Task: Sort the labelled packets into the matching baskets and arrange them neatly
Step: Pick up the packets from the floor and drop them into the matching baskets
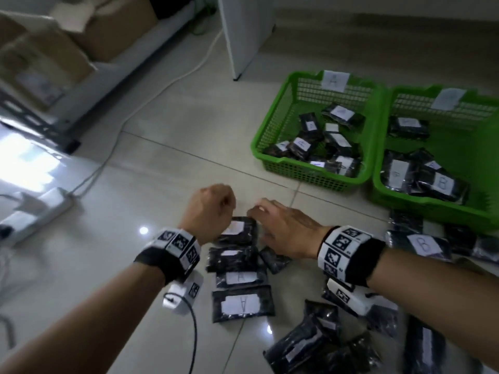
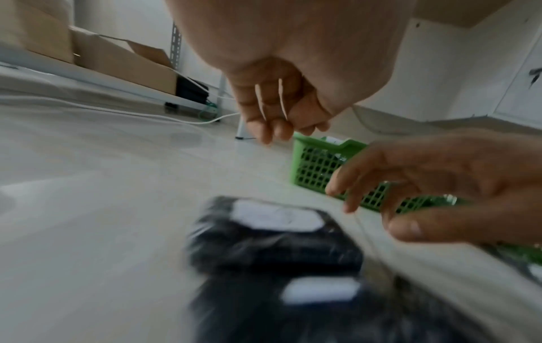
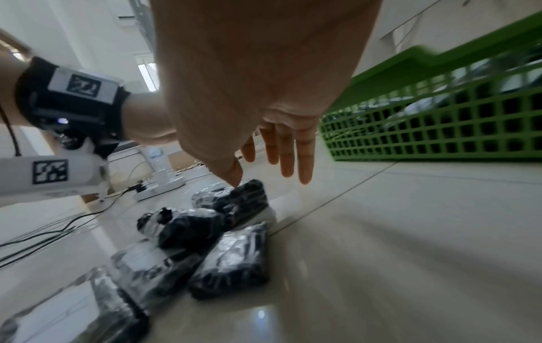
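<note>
A column of black packets with white labels lies on the tiled floor. My left hand (image 1: pixel 226 206) hovers with curled fingers just above the top packet (image 1: pixel 237 230) and holds nothing; the left wrist view shows the left hand (image 2: pixel 275 125) curled over that top packet (image 2: pixel 272 234). My right hand (image 1: pixel 259 211) reaches in from the right with straight fingers. In the right wrist view the right hand (image 3: pixel 272 167) has its thumb tip on the top packet (image 3: pixel 237 199). Two green baskets stand at the far right, basket A (image 1: pixel 259 147) and basket B (image 1: pixel 432 203), each holding several packets.
More loose packets lie at the right, one marked B (image 1: pixel 421 244), with a heap (image 1: pixel 324 344) near me. A power strip (image 1: pixel 35 214) and its white cable (image 1: pixel 162 85) lie at the left. Cardboard boxes (image 1: pixel 54 49) and a white cabinet (image 1: pixel 243 36) stand behind.
</note>
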Motion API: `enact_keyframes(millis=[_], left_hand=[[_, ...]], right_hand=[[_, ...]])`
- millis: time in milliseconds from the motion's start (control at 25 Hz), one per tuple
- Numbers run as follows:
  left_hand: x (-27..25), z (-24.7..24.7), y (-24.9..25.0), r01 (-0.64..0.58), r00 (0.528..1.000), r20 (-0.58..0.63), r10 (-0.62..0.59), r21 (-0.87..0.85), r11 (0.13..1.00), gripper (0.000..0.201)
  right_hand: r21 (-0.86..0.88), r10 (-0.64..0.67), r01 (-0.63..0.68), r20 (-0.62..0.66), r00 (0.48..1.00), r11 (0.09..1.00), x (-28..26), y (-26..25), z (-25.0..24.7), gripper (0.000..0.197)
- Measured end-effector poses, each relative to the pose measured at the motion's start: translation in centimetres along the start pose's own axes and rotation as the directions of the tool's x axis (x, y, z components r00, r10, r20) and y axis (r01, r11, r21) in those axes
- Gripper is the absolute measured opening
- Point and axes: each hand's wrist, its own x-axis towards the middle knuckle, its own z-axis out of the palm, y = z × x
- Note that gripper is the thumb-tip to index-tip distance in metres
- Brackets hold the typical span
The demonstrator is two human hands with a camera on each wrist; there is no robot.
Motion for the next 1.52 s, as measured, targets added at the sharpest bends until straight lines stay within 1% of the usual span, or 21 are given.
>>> enact_keyframes(millis=[120,160,240,320,400,440,520,600,680,720,760,840,920,1000,1080,1120,1200,1280,1360,1440,1520], left_hand=[[-6.1,-0.8,-3.3,0.018,0.981,0.190,-0.023,0.027,0.999,0.016],[-7.7,-0.7,-4.1,0.006,0.971,0.237,-0.015,0.040,0.999,0.020],[-9.5,0.0,-5.2,-0.025,0.951,0.308,0.009,0.046,0.999,0.037],[-10.0,0.8,-5.3,-0.034,0.945,0.326,0.013,0.058,0.998,0.048],[-9.8,1.1,-5.1,-0.031,0.944,0.331,0.006,0.072,0.997,0.047],[-9.7,1.2,-5.1,-0.046,0.945,0.328,0.020,0.072,0.996,0.043],[-9.3,1.0,-5.0,-0.046,0.956,0.293,0.033,0.039,0.998,0.030],[-8.6,0.8,-5.2,0.056,0.973,0.226,-0.045,-0.041,0.998,0.025],[-7.7,0.5,-5.4,0.193,0.967,0.198,-0.161,-0.153,0.969,0.028],[-7.4,0.3,-5.5,0.236,0.961,0.194,-0.196,-0.214,0.948,0.031],[-6.8,0.1,-5.3,0.247,0.961,0.186,-0.202,-0.265,0.932,0.033],[-5.6,0.0,-4.4,0.253,0.965,0.159,-0.209,-0.343,0.905,0.031],[-3.9,-0.1,-3.3,0.269,0.963,0.134,-0.234,-0.419,0.867,0.026],[-1.9,-0.4,-1.6,0.278,0.960,0.117,-0.254,-0.485,0.829,0.025],[0.2,-0.7,0.4,0.245,0.969,0.117,-0.216,-0.505,0.827,0.027],[1.2,-1.0,1.6,0.215,0.977,0.118,-0.180,-0.497,0.841,0.027],[3.8,-0.9,4.9,0.125,0.989,0.126,-0.072,-0.491,0.862,0.025],[6.6,-0.3,8.4,0.039,0.992,0.127,0.027,-0.495,0.868,0.025],[9.3,1.0,12.0,-0.015,0.981,0.161,0.105,-0.479,0.878,0.023],[11.4,3.0,15.3,-0.076,0.953,0.227,0.201,-0.464,0.883,0.023],[13.1,5.2,18.5,-0.149,0.914,0.289,0.285,-0.414,0.898,0.025]], right_hand=[[-0.057,0.003,0.004,0.131,0.991,0.998,1.8,-1.5,1.3,0.059],[-0.076,0.001,0.012,0.167,0.986,0.997,2.4,-1.8,1.7,0.058],[-0.085,-0.031,0.045,0.160,0.987,0.995,3.1,-2.0,2.3,0.051],[-0.082,-0.050,0.060,0.124,0.991,0.995,3.2,-2.1,2.4,0.044],[-0.093,-0.011,0.022,0.120,0.993,0.995,2.9,-1.9,2.1,0.039],[-0.059,0.039,-0.033,0.108,0.993,0.998,2.6,-1.8,1.7,0.037],[0.129,0.192,-0.198,0.059,0.980,0.972,1.9,-0.8,0.6,0.035],[0.403,0.358,-0.342,0.037,0.933,0.849,1.2,0.2,-0.7,0.034],[0.616,0.473,-0.395,0.042,0.880,0.681,0.5,1.0,-1.8,0.032],[0.665,0.495,-0.394,0.042,0.868,0.635,0.4,1.1,-2.0,0.033],[0.679,0.506,-0.381,0.016,0.862,0.627,-0.1,1.2,-2.5,0.035],[0.635,0.492,-0.338,-0.077,0.867,0.695,-1.3,1.1,-3.5,0.041],[0.507,0.443,-0.271,-0.256,0.859,0.818,-2.7,0.9,-4.8,0.044],[0.343,0.335,-0.190,-0.438,0.834,0.920,-4.4,1.3,-6.6,0.041],[0.232,0.267,-0.161,-0.563,0.782,0.959,-6.4,3.0,-8.5,0.039],[0.212,0.287,-0.196,-0.618,0.732,0.957,-7.6,4.4,-9.3,0.039],[0.227,0.397,-0.344,-0.708,0.584,0.911,-10.8,7.6,-11.0,0.038],[0.289,0.530,-0.499,-0.717,0.452,0.817,-14.4,10.6,-12.0,0.034],[0.311,0.633,-0.627,-0.668,0.391,0.715,-17.8,13.0,-12.2,0.028],[0.265,0.699,-0.739,-0.615,0.365,0.620,-20.8,14.9,-11.6,0.027],[0.216,0.739,-0.807,-0.576,0.349,0.549,-23.2,15.9,-10.7,0.027]])
